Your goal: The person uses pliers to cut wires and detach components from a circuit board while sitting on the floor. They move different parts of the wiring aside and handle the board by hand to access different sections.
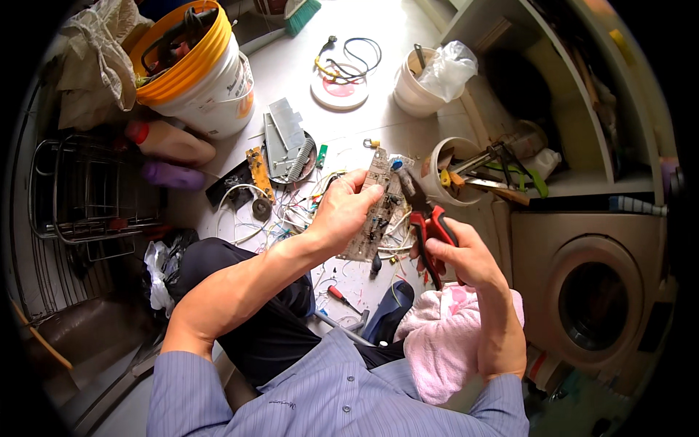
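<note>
My left hand grips a long, narrow circuit board by its left edge, thumb on top, and holds it tilted above the floor. Small parts and solder points cover the board, with a blue component near its upper end. In my right hand is a pair of pliers with red and black handles. The dark jaws point up and left and come close to the board's upper right edge; whether they touch it I cannot tell. Under the board lies a tangle of loose wires.
A metal plate with a spring lies beyond the wires. A red screwdriver is near my feet. To the right stand a tool bucket, a white bucket and a washing machine. A pink towel drapes over my right leg.
</note>
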Tool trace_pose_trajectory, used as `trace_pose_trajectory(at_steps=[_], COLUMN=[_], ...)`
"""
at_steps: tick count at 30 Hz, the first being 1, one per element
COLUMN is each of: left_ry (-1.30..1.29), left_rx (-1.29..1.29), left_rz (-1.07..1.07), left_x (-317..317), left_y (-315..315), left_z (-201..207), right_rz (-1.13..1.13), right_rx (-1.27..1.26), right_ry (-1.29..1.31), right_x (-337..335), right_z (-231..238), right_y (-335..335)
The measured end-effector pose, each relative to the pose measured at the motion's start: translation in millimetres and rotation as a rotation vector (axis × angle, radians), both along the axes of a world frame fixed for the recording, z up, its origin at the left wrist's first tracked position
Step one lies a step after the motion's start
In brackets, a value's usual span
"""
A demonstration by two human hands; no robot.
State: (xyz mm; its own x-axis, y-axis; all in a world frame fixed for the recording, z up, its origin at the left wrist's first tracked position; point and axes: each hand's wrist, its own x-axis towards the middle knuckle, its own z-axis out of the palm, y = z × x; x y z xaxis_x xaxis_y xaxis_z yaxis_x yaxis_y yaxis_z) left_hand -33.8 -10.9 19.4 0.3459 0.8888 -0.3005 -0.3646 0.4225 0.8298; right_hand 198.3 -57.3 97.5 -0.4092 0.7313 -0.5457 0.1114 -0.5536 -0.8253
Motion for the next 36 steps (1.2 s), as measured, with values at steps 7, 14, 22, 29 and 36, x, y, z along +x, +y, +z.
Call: trace_pose_trajectory(at_steps=[7,14,22,29,36], left_ry=[-0.031,0.045,0.147,0.412,0.648], left_rx=[-0.096,-0.066,0.074,0.201,0.486], left_rz=[-0.036,-0.074,-0.129,-0.174,-0.058], left_x=[9.8,15.1,15.1,13.3,9.5], left_y=[-4.6,-8.5,-9.2,-11.8,-14.3], left_z=[-1.7,-13.3,-22.5,-6.9,-4.1], right_rz=[0.026,0.052,0.064,0.074,0.087], right_rx=[-0.037,-0.076,-0.117,-0.13,-0.142], right_ry=[-0.067,-0.108,-0.076,-0.055,0.028], right_x=[13.5,20.4,21.0,22.7,25.0], right_z=[-8.5,-4.7,-10.5,-9.7,-19.6], right_y=[-12.3,-13.0,-14.8,-12.8,-11.4])
